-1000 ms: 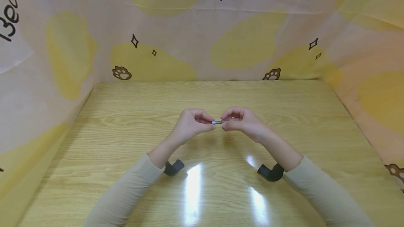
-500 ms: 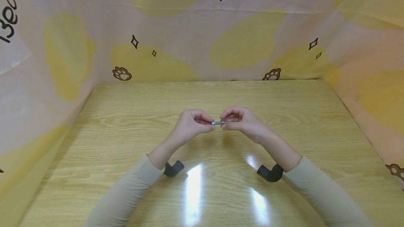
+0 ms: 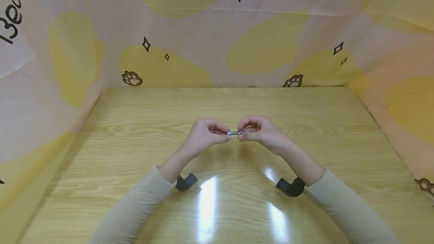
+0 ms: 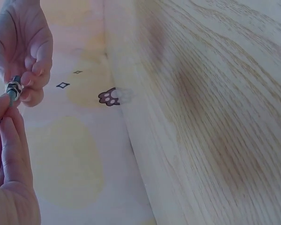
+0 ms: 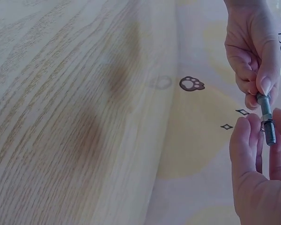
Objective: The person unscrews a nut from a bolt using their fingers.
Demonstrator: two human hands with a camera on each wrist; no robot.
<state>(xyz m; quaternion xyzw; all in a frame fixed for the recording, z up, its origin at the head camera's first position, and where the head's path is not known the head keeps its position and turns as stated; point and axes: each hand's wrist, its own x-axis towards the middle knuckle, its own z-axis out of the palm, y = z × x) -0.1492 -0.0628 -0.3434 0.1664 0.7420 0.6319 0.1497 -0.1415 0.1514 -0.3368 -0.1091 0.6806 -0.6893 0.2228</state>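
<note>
Pale cloth (image 3: pixel 190 29) with yellow patches, black lettering and paw prints stands behind and on both sides of the wood-grain surface (image 3: pixel 230 102). Two bright reflections (image 3: pixel 207 208) lie on the near part of this surface. Held above it, roughly level and running across the head view, is a metal bolt (image 5: pixel 267 111). Your left grip (image 3: pixel 207 134), a bare hand, pinches one end of that bolt between thumb and fingers. A nut (image 4: pixel 13 87) sits around the bolt's shank, partway along; the threaded end passes beyond it toward your right palm. Your right grip (image 3: pixel 262 133), also a bare hand, has thumb and fingertips on either side of the nut and pinches it. Between your two grips a short length of shank is exposed, and your fingertips are near each other but apart. Light-coloured sleeves (image 3: pixel 139 202) cover both of your forearms down to the wrists. Beneath each wrist you have a black curved piece (image 3: pixel 292 187), partly hidden by the arm. Soft shadows (image 3: pixel 245 151) fall on the surface under your hands.
</note>
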